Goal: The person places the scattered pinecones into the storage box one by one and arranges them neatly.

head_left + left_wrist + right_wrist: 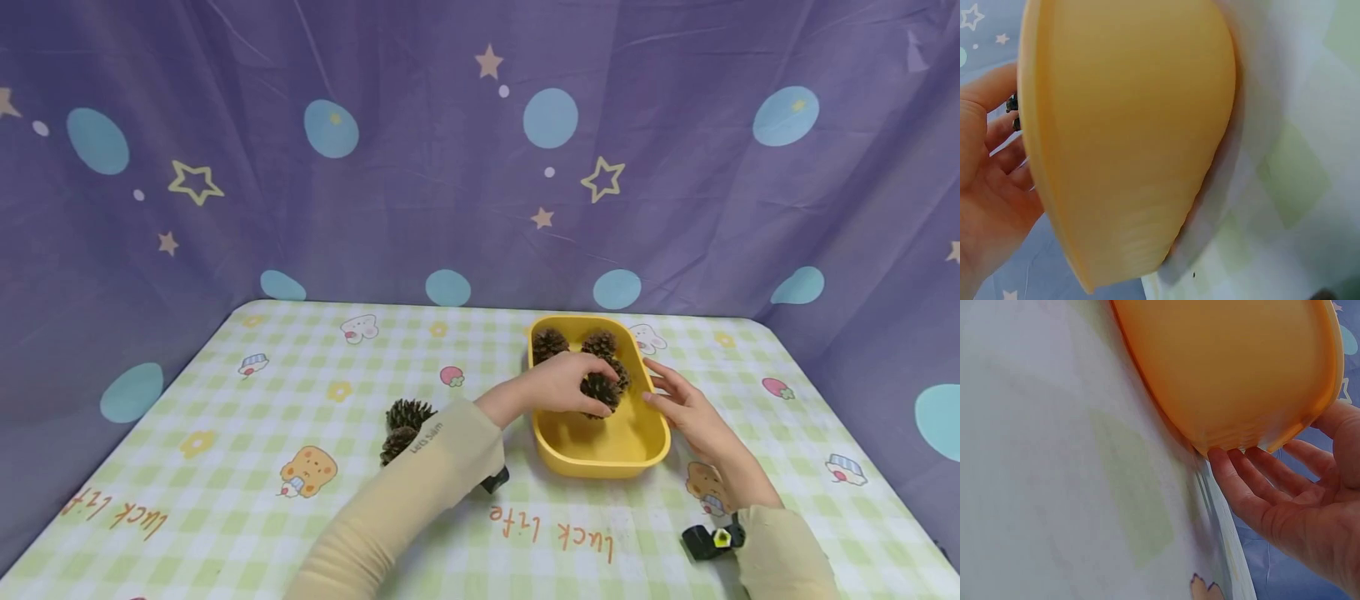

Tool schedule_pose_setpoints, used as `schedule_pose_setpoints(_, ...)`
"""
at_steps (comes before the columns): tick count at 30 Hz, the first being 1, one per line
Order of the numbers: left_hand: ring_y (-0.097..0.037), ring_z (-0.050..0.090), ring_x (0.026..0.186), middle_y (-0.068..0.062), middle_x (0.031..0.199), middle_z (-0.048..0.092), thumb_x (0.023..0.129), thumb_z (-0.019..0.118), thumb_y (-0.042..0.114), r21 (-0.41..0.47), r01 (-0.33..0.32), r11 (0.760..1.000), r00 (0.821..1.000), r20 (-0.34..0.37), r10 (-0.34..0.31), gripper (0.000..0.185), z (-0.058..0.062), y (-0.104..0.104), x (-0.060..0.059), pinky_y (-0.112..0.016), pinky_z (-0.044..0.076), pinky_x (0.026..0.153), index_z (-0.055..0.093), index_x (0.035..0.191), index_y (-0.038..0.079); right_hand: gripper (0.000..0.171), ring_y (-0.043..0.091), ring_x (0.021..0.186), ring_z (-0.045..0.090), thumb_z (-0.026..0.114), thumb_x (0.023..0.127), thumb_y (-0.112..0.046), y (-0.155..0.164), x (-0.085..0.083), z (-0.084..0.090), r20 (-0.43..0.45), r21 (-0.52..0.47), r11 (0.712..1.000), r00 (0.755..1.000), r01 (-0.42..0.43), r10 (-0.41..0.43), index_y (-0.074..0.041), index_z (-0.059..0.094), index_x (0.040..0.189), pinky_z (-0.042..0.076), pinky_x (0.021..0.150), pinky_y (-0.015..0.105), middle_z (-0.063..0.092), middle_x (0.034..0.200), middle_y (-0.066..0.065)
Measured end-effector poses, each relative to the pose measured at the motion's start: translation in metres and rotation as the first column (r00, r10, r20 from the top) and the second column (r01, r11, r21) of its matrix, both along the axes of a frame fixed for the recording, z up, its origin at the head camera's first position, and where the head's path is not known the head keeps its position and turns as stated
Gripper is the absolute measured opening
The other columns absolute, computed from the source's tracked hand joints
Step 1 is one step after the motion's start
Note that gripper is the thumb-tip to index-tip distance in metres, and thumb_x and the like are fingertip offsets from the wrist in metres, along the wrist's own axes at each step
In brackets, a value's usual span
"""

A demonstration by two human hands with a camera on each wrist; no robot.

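Note:
In the head view a yellow plastic basin (600, 468) stands on the table, right of centre, with several brown pine cones (550, 343) inside it. My left hand (558, 383) reaches over its left rim and grips a pine cone (602, 395) between thumb and curved fingers, low inside the basin. Only dark bits of that cone (1013, 111) show past the rim in the left wrist view. On the basin's right side, my right hand (690, 414) touches the outer wall with extended fingers (1254, 478), its thumb at the rim.
More pine cones (408, 417) lie on the table left of the basin, partly hidden behind the left sleeve (420, 492). A green-and-white checked cloth (300, 400) covers the table. Behind it hangs a purple curtain (450, 167) with stars and blue ovals.

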State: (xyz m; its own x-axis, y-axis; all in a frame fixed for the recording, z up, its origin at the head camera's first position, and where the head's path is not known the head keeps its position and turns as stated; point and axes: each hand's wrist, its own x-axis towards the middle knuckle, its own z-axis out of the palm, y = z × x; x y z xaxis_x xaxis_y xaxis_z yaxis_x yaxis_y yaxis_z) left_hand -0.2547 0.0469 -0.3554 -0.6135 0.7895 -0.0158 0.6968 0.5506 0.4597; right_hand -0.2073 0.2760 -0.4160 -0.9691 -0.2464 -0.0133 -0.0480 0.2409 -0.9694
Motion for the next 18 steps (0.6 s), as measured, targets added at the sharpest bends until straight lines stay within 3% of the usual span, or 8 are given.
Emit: schedule_pose_setpoints(18,-0.007,0.051,0.11,0.005,0.12,0.055,0.079,0.068,0.04,-0.052,0.056,0.997,0.998,-0.033,-0.058,0.05,-0.015,0.015,0.004,-0.019,0.039,0.096,0.056,0.123,0.019,0.065,0.022,0.111,0.052,0.047,0.096,-0.027,0.0,0.003,0.003,-0.007,0.03,1.0,1.0,-0.006,0.007,-0.01,0.012,0.147,0.052,0.08,0.034,0.027,0.14,0.027)
